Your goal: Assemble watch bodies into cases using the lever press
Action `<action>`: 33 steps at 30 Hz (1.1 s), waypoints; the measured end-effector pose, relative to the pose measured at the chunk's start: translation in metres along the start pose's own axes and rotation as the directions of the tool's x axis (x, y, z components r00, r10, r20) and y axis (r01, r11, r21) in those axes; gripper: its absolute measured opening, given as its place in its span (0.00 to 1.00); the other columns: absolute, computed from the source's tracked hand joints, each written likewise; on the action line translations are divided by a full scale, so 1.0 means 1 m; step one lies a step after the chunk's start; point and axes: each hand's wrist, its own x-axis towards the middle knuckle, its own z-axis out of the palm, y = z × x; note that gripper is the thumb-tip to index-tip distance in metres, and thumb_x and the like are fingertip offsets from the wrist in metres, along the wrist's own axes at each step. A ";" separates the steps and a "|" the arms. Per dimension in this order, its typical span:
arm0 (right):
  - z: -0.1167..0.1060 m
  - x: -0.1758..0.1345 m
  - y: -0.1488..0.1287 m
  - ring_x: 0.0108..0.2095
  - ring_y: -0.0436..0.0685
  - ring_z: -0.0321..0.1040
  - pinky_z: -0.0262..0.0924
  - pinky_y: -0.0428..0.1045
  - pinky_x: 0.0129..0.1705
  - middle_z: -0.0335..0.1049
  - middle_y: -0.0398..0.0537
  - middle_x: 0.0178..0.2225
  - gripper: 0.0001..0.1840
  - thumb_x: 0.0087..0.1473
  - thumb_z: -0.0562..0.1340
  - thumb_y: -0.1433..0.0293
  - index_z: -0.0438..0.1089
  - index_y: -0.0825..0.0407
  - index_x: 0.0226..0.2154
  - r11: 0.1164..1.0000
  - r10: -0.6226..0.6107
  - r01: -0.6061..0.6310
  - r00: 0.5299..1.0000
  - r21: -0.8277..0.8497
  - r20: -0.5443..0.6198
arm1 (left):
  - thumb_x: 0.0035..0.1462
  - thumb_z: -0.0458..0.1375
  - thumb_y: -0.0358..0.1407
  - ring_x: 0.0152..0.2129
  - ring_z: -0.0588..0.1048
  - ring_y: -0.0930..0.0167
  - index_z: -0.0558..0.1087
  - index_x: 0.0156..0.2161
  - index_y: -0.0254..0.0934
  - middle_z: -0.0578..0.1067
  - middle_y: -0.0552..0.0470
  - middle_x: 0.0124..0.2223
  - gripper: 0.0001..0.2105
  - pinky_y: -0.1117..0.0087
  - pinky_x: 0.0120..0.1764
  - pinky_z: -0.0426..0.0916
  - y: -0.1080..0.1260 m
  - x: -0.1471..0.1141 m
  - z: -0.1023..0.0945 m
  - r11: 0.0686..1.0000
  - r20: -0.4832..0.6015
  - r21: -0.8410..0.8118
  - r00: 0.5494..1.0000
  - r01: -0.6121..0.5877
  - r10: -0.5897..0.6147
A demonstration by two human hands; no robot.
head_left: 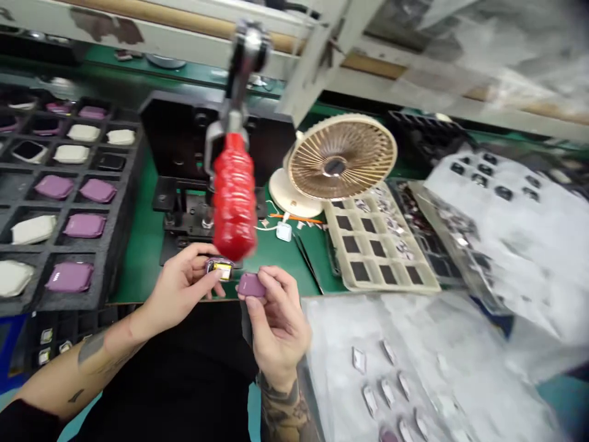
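Between the thumb and fingers of my left hand is a small purple device housing, its inside facing up with a yellow part showing. My right hand pinches a purple back cover by its right side. The two pieces are close together but apart, just over the front edge of the green bench. Right above them hangs the red grip of a press lever. Behind my left hand stands the black press fixture, partly hidden by the lever.
On the left, a dark foam tray holds purple and white housings. A cream fan stands behind tweezers and a cream compartment tray. At lower right, a pale sheet carries several small parts; another white sheet lies beyond.
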 end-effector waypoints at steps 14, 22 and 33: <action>0.021 0.045 0.007 0.54 0.67 0.77 0.76 0.68 0.56 0.81 0.50 0.53 0.25 0.65 0.69 0.78 0.82 0.36 0.58 0.947 -0.263 0.298 0.933 -0.119 0.245 | 0.72 0.67 0.39 0.35 0.85 0.67 0.83 0.58 0.37 0.87 0.45 0.46 0.14 0.69 0.38 0.83 -0.011 -0.004 -0.007 0.992 -0.004 -0.107 0.997 -0.071 0.071; 0.017 0.046 0.009 0.57 0.66 0.77 0.75 0.63 0.59 0.79 0.53 0.54 0.15 0.73 0.66 0.63 0.80 0.41 0.59 0.998 -0.058 0.059 0.963 0.003 0.265 | 0.67 0.69 0.29 0.39 0.90 0.64 0.87 0.56 0.40 0.90 0.47 0.48 0.14 0.70 0.42 0.85 -0.006 -0.002 -0.007 0.982 -0.057 -0.034 0.981 -0.185 0.183; 0.019 0.053 0.003 0.46 0.61 0.77 0.75 0.58 0.49 0.79 0.50 0.44 0.07 0.71 0.70 0.61 0.81 0.45 0.47 0.996 -0.068 0.049 0.959 0.077 0.273 | 0.76 0.62 0.30 0.36 0.89 0.69 0.86 0.59 0.44 0.90 0.52 0.48 0.15 0.73 0.45 0.83 -0.011 -0.008 -0.015 0.920 0.032 0.205 0.942 -0.333 0.334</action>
